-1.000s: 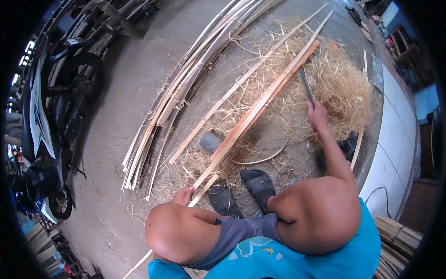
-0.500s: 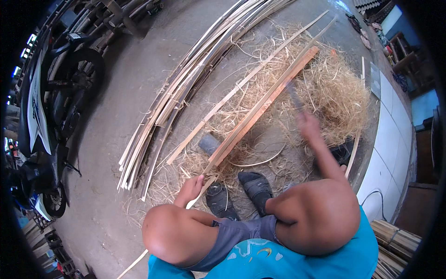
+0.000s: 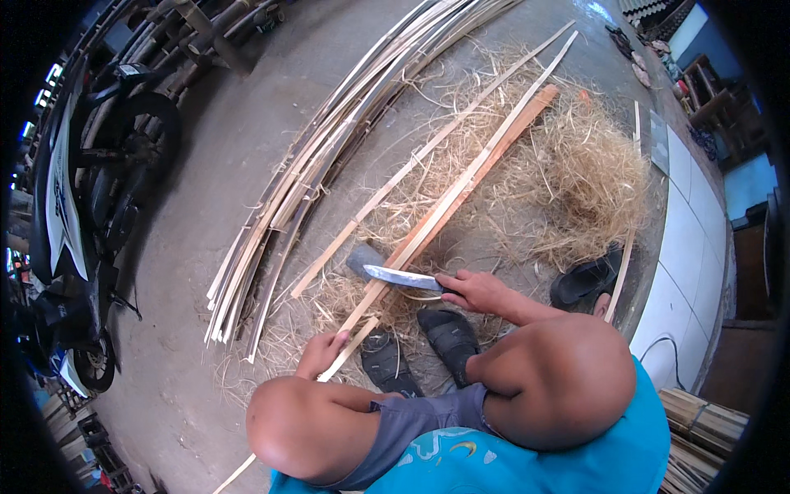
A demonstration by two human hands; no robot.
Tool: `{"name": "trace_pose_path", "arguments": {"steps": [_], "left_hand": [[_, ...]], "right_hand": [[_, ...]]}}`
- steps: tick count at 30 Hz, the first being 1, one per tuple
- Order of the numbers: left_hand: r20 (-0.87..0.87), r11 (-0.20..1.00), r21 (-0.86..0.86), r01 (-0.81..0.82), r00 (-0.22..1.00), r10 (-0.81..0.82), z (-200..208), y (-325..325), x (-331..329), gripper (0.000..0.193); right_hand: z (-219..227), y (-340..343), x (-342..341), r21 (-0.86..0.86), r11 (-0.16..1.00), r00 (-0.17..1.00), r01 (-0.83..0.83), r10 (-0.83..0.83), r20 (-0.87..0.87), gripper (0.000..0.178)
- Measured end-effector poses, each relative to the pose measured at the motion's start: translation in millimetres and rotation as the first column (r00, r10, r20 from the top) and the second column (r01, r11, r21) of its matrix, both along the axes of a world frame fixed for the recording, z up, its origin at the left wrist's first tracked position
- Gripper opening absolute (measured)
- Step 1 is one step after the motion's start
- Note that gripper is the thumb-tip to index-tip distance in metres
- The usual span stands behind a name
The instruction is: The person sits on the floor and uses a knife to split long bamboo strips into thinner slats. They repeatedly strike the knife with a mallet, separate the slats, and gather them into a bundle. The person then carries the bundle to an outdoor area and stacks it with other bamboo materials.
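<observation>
Looking down through the head view, I have the long, pale, flat strip of split wood or bamboo point(image 3: 466, 178) right in the middle, lying along the reddish-brown wooden plank point(image 3: 525, 122), its long axis running from low on the left to far up on the right. Here's the relation that matters: the grey-bladed knife with a dark handle point(image 3: 403, 277) cuts across that line, its tip pointing left, over the lower part of the strip. Whether the edge touches the surface, I can't tell from above.

My bare left hand point(image 3: 321, 354) is the nearer one, fingers curled around the strip's near end, so the strip leads away from that grip, up and to the right. A shorter pale strip point(image 3: 350, 347) shows just beside it; I can't say if those fingers have it too.

Over on the right, my bare right hand point(image 3: 477, 292) is wrapped firmly around the knife's handle, standing off from the strip, which lies to its left; only the blade reaches it. Under the plank's near end sits a grey cylindrical block point(image 3: 360, 259).
</observation>
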State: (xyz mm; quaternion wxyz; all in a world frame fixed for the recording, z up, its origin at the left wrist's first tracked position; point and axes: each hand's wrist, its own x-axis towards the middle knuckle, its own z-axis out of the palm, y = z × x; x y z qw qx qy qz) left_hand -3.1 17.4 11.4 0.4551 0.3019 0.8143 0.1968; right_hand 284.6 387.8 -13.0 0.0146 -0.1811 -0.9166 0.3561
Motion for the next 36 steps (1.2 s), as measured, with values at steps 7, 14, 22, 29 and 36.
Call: {"name": "trace_pose_path", "arguments": {"steps": [7,14,22,29,36], "left_hand": [[0.204,0.947,-0.167,-0.275,0.93,0.306,33,-5,-4,0.049],[-0.01,0.992,0.078,-0.1,0.995,0.101,-15,-32,-8,0.038],[-0.43,0.957,0.191,0.217,0.895,-0.117,-12,67,25,0.034],[-0.299,0.979,0.028,0.203,0.936,-0.186,2,10,15,0.046],[-0.136,0.977,0.173,0.127,0.985,-0.104,-21,70,26,0.056]], "right_hand": [[17,33,30,0.061,0.87,0.868,0.49,-0.493,0.057,0.039],[31,128,54,0.129,0.553,0.535,0.823,-0.831,0.152,0.04],[30,-44,-8,-0.034,0.992,0.976,0.123,-0.115,0.184,0.045],[52,117,49,0.114,0.606,0.602,0.787,-0.795,0.072,0.039],[58,-52,-29,-0.032,0.999,0.982,-0.017,0.023,0.19,0.037]]}}
